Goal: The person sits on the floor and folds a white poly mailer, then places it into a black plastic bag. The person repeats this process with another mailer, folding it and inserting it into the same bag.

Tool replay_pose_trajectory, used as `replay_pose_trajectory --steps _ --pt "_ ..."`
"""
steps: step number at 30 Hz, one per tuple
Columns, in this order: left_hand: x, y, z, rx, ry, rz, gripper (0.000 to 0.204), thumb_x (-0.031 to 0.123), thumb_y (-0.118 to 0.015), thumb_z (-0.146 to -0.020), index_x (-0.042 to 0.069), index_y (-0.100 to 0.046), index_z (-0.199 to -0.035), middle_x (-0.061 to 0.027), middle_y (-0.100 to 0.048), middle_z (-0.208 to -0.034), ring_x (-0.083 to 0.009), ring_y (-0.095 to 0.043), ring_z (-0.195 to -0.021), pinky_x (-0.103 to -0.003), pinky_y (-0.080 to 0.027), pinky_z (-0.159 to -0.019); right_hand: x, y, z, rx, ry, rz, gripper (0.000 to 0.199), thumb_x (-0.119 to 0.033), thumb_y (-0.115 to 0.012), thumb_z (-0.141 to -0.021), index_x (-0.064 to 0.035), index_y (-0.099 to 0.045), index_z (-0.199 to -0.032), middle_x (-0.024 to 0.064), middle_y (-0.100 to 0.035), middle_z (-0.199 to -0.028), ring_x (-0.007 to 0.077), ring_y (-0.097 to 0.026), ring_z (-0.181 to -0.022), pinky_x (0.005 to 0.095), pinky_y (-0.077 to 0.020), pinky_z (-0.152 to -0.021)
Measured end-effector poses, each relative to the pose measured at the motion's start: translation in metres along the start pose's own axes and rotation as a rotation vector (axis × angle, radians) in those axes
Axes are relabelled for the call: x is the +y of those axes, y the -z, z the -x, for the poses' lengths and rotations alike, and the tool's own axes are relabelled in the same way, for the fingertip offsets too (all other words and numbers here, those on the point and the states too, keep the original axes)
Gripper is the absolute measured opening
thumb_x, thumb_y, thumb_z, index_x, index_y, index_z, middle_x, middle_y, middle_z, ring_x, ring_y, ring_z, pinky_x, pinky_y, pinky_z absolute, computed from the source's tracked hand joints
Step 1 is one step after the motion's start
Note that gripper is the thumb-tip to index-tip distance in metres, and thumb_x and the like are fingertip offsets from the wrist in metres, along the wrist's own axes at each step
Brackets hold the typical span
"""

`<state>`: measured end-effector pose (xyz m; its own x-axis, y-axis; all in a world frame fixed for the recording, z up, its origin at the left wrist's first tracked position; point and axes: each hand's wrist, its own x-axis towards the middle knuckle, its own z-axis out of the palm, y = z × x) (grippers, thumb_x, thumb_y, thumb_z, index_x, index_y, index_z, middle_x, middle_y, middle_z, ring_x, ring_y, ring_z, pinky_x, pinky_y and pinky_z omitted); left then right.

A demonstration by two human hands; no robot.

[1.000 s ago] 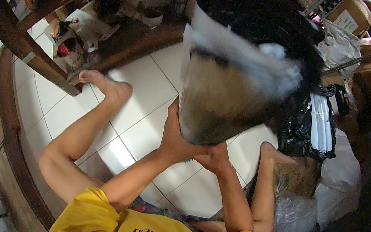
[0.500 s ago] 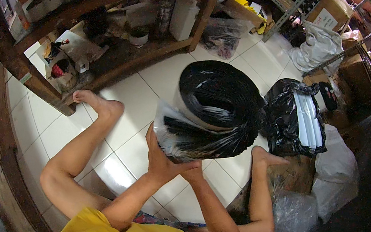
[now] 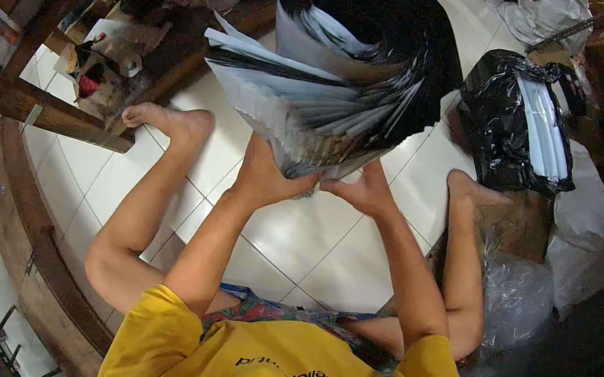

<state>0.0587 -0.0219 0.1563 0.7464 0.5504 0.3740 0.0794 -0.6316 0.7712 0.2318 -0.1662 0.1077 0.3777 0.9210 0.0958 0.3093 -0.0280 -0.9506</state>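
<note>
A thick bundle of black and white plastic sheets point(image 3: 331, 113), curled round like a roll, is held up in front of me above the tiled floor. Its sheets fan out on the left, and a hollow shows in the curl's middle. My left hand point(image 3: 265, 176) is closed on the near lower edge, thumb pointing right and fingers partly hidden behind the sheets. My right hand point(image 3: 367, 192) grips the same edge just to the right, its thumb reaching toward the left thumb; most of its fingers are hidden under the bundle.
An open black plastic bag point(image 3: 489, 133) with folded white sheets point(image 3: 542, 134) stands to the right. Beyond it are a white sack point(image 3: 581, 230) and clear plastic wrap point(image 3: 511, 306). A dark wooden shelf point(image 3: 72, 117) runs along the left. My bare legs spread on either side.
The bundle has moved farther up in the picture and looks larger, its left sheets more fanned out. Both hands have gone up with it and slightly apart. The view has tilted downward.
</note>
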Motion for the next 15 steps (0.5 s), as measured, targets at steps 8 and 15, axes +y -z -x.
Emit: replay_pose_trajectory --steps 8,15 --pt "-0.036 -0.017 0.016 0.127 0.082 0.047 0.107 0.035 -0.095 -0.058 0.001 -0.038 -0.141 -0.0252 -0.049 -0.133 -0.0416 -0.048 -0.124 -0.050 -0.037 -0.106 -0.010 -0.046 -0.018 -0.017 0.047 0.043 0.128 -0.030 -0.092 -0.065 0.0008 -0.009 -0.158 0.0232 -0.032 -0.156 0.0353 -0.036 -0.144 0.0422 -0.0272 -0.120" --pt "0.004 -0.033 0.026 0.222 -0.145 -0.227 0.072 0.039 -0.090 -0.065 0.005 -0.063 -0.122 -0.0161 -0.063 -0.124 -0.0404 -0.056 -0.118 -0.054 -0.038 -0.104 0.012 -0.089 0.030 0.153 0.173 0.642 0.104 -0.017 -0.081 -0.076 0.0035 -0.016 -0.155 0.0248 -0.032 -0.156 0.0394 -0.030 -0.146 0.0461 -0.0211 -0.122"
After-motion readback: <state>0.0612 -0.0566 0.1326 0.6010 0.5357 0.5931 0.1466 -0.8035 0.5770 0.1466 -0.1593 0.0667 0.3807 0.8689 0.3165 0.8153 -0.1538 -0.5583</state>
